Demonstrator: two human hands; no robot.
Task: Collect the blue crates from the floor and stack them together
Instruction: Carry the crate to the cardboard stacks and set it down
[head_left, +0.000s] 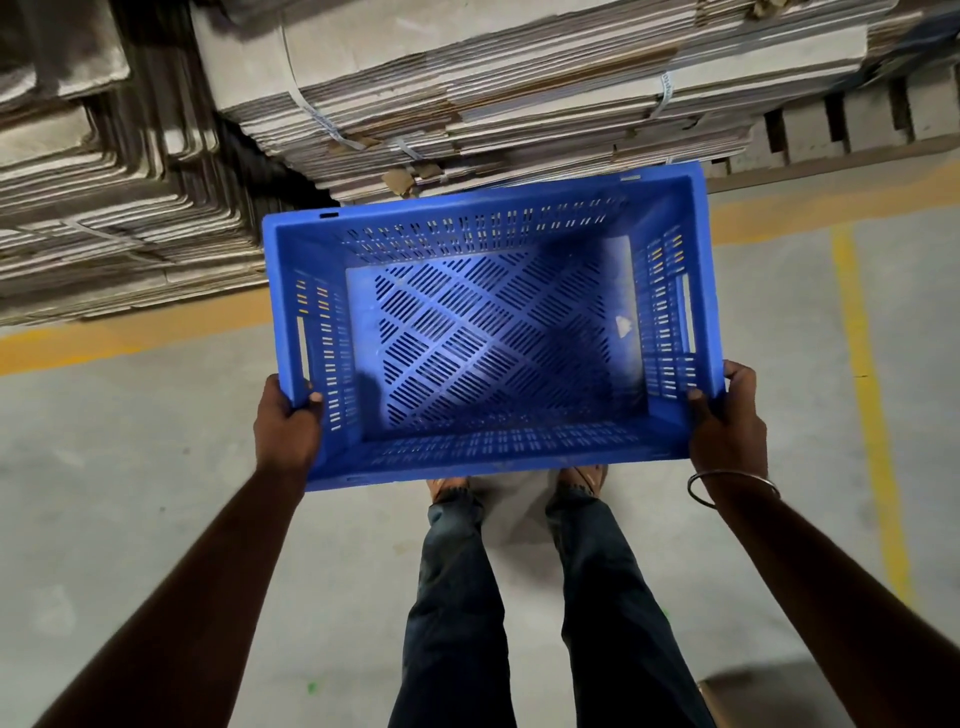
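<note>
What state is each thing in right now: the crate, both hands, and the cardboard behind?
Blue perforated plastic crate: lifted off the floor, upright, open top, nothing large inside.
Left hand: fingers curled over the crate's near left rim, gripping.
Right hand: gripping the near right rim.
Thin metal bangle: on the right wrist.
Flattened brown cardboard stacks: piled, strapped in bundles.
</note>
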